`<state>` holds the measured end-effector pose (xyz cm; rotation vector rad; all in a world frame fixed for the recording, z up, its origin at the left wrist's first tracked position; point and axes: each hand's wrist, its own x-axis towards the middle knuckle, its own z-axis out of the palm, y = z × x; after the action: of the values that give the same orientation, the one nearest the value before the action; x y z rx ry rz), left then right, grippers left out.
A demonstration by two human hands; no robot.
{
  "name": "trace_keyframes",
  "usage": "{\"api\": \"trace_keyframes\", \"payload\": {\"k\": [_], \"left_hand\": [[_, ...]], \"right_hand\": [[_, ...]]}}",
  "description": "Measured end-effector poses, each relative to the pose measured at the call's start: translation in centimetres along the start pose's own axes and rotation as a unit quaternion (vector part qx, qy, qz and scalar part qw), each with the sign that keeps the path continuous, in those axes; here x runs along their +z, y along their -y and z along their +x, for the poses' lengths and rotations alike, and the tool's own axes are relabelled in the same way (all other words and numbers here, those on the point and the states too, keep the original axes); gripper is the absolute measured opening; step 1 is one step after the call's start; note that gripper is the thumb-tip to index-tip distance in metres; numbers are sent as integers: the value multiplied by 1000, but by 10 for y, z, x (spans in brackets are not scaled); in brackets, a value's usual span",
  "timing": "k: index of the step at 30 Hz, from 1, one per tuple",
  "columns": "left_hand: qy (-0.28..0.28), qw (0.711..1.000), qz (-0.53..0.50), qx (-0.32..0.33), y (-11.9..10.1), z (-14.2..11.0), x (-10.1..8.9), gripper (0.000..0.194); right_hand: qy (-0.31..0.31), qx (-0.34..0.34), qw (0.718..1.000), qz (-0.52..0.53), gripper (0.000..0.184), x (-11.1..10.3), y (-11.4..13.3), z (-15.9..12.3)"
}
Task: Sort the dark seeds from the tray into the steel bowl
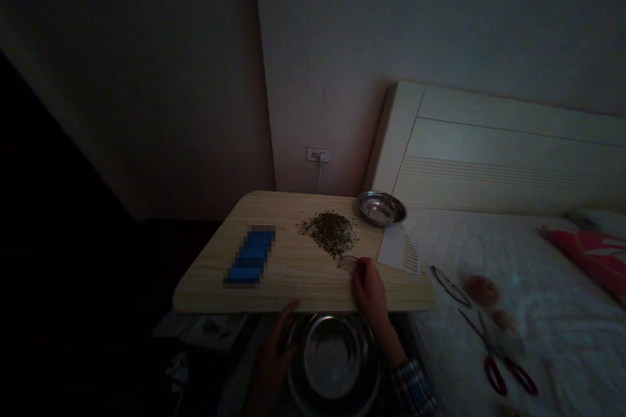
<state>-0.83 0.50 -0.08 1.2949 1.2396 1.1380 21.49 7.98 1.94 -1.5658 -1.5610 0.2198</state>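
My right hand (370,288) is closed around the end of a thin, dark, curved tool (348,257); its exact kind is too dim to make out. The tool's far end reaches the lower edge of a loose pile of small greenish-brown grains (330,229) on the wooden table (205,287). Below the table's front edge, my left hand (274,355) is beside the left rim of a round metal basin (369,371). Its fingers are apart, one stretched up to the table edge, and nothing shows between them. Shadow hides part of this hand.
A shallow metal bowl (381,208) stands at the table's back right corner, beside a white slotted card (392,249). A pixelated blue item (250,257) lies at left. On the bed at right are red-handled scissors (496,355) and a dark-rimmed loop (450,287). A wall socket (318,155) holds a plug.
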Motion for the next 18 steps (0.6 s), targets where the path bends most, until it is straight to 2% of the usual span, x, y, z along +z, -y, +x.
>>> {"api": "trace_keyframes", "payload": {"k": [9,18], "left_hand": [[-5,1000,17,16,3,1,-2,55],[-3,1000,10,24,8,1,-1,53]], "right_hand": [[-25,15,999,27,18,-6,2,-5],[5,12,1000,17,15,-6,1,-9]]}}
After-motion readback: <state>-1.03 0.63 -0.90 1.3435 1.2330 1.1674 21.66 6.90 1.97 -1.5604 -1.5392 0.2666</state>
